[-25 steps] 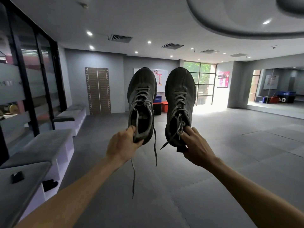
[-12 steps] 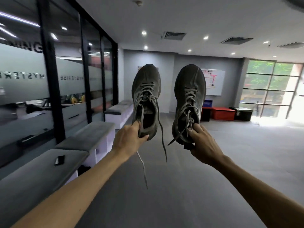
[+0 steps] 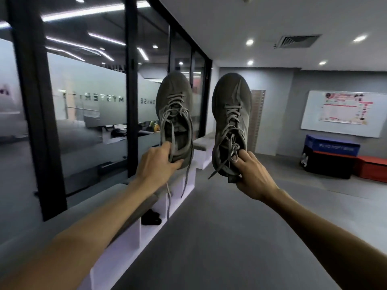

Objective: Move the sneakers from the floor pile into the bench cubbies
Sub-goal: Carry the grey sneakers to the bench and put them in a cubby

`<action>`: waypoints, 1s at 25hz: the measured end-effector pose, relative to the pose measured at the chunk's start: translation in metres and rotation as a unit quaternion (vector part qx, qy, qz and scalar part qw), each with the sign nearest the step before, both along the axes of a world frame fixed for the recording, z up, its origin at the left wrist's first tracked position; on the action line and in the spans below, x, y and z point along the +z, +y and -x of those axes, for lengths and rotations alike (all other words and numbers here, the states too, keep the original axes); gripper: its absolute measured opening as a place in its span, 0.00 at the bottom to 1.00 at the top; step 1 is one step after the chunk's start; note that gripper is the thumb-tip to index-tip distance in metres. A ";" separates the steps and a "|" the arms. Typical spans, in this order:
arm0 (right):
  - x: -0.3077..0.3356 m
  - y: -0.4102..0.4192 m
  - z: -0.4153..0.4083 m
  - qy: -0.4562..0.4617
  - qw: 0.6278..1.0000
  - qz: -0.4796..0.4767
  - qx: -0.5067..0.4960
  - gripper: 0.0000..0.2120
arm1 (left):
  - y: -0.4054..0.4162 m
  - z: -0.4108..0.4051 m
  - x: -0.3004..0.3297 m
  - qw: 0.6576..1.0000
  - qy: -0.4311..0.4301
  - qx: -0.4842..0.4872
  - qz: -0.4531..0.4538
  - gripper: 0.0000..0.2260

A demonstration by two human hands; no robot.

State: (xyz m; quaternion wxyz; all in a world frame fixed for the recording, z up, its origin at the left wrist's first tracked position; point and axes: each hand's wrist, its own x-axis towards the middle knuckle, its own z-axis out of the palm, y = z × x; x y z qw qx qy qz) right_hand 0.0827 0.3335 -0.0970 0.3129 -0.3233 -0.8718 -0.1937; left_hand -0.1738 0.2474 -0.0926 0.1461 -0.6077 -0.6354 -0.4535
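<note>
Sneakers [image 3: 174, 114] held aloft, bench cubbies [image 3: 165, 206] left

Left sneaker [image 3: 174, 114] beside right sneaker [image 3: 230, 122]; bench [image 3: 117, 245] below left.

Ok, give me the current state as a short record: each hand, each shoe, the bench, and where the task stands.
left hand: grips the heel collar of the left sneaker, toe up
right hand: grips the heel of the right sneaker, toe up, fingers at the laces
laces: loose, hanging below both shoes
bench: along the glass wall on the left, white cubbies beneath
nearest visible cubby: holds a dark item, unclear what
task: both sneakers in the air, not yet in a cubby
</note>
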 end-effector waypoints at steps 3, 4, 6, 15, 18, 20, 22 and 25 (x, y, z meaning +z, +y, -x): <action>-0.001 0.051 0.044 0.007 0.997 0.021 0.071 0.18 | 0.020 0.028 -0.002 0.997 0.017 0.068 -0.010 0.16; -0.003 0.064 0.057 0.011 0.996 0.023 0.091 0.17 | 0.024 0.038 -0.005 0.996 0.027 0.084 -0.008 0.15; -0.010 0.093 0.084 0.012 0.991 0.018 0.135 0.18 | 0.029 0.053 -0.012 0.991 0.034 0.129 0.014 0.14; -0.044 0.171 0.198 0.006 0.934 0.046 0.355 0.17 | 0.020 0.068 -0.044 0.935 0.011 0.344 0.079 0.15; -0.071 0.163 0.225 -0.005 0.906 0.067 0.418 0.17 | 0.005 0.067 -0.069 0.912 0.007 0.401 0.083 0.18; -0.095 0.157 0.239 -0.018 0.891 0.065 0.448 0.18 | -0.004 0.068 -0.090 0.904 0.000 0.417 0.091 0.18; -0.130 0.149 0.255 -0.025 0.879 0.079 0.470 0.19 | -0.016 0.071 -0.122 0.892 -0.016 0.438 0.108 0.17; -0.198 0.135 0.280 -0.038 0.862 0.109 0.494 0.16 | -0.034 0.081 -0.189 0.872 -0.017 0.473 0.124 0.16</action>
